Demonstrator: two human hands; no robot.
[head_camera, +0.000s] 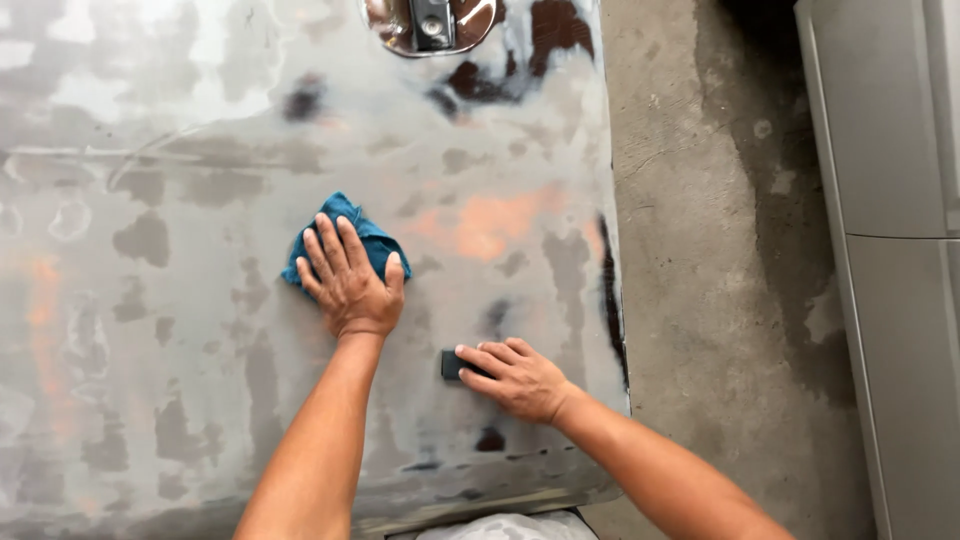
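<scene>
Head view: left hand (348, 280) flat on blue cloth (340, 240), right hand (515, 378) gripping crosswise dark block (452, 365).

A recessed handle pocket (432, 25) sits at the top edge of the view, shiny and reddish-brown, with a small metal fitting inside it. To the right lies a bare concrete floor (700, 250), rough and grey, with a darker stain running down it. Along the far right stands a pale grey cabinet (895, 200) with a horizontal seam. At the bottom edge, something crumpled and white (510, 527) peeks out.
</scene>
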